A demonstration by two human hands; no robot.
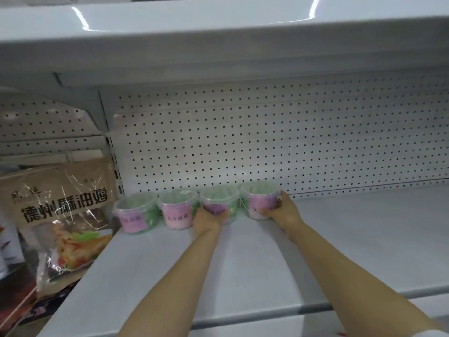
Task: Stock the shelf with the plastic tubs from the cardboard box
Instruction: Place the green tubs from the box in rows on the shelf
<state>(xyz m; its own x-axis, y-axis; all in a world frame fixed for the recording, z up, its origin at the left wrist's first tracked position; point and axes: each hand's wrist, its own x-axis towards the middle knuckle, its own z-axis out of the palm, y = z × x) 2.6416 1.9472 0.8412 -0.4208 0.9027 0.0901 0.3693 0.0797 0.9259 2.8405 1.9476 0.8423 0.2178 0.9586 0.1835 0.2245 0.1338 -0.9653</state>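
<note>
We face a white metal shelf (340, 239) backed by a perforated panel (243, 147), with another shelf overhead. Four clear plastic tubs with pink labels stand in a row at the back. Our left hand (209, 218) cups the third tub (220, 199) from the front, fingers curled round its lower part. Just right of that grip, our right hand (283, 211) wraps the fourth tub (261, 199), thumb low across the label, fingers round its far side. Left of the left hand stand the second tub (176, 207) and the first tub (136, 212), untouched. Further left leans a brown food packet (60, 210). Both forearms reach straight forward over the shelf.
</note>
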